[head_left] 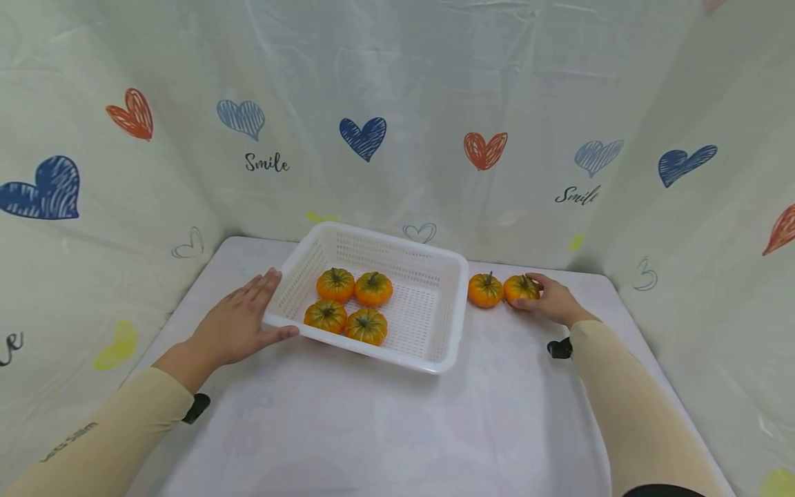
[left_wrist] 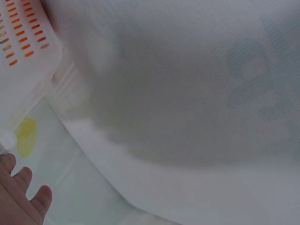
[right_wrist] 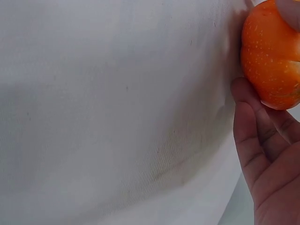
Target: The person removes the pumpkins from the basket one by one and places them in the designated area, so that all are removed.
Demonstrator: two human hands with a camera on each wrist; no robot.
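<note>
A white plastic basket (head_left: 428, 364) with slotted sides rests on the table, holding several small orange-and-green pumpkins (head_left: 366, 326) grouped in its left part. My left hand (head_left: 239, 321) lies against the basket's left end, fingers straight along the side and thumb at the near corner. To the right of the basket, my right hand (head_left: 553, 300) grips a small pumpkin (head_left: 518, 290) between thumb and fingers. In the right wrist view this pumpkin (right_wrist: 269, 56) shows its smooth orange side, with fingertips against it. Another pumpkin (head_left: 485, 290) sits between the held one and the basket.
A table (head_left: 373, 428) with a pale cloth lies under everything. Pale curtains (head_left: 422, 83) printed with hearts hang close behind the table and along both sides. The basket sits at a slant near the back edge.
</note>
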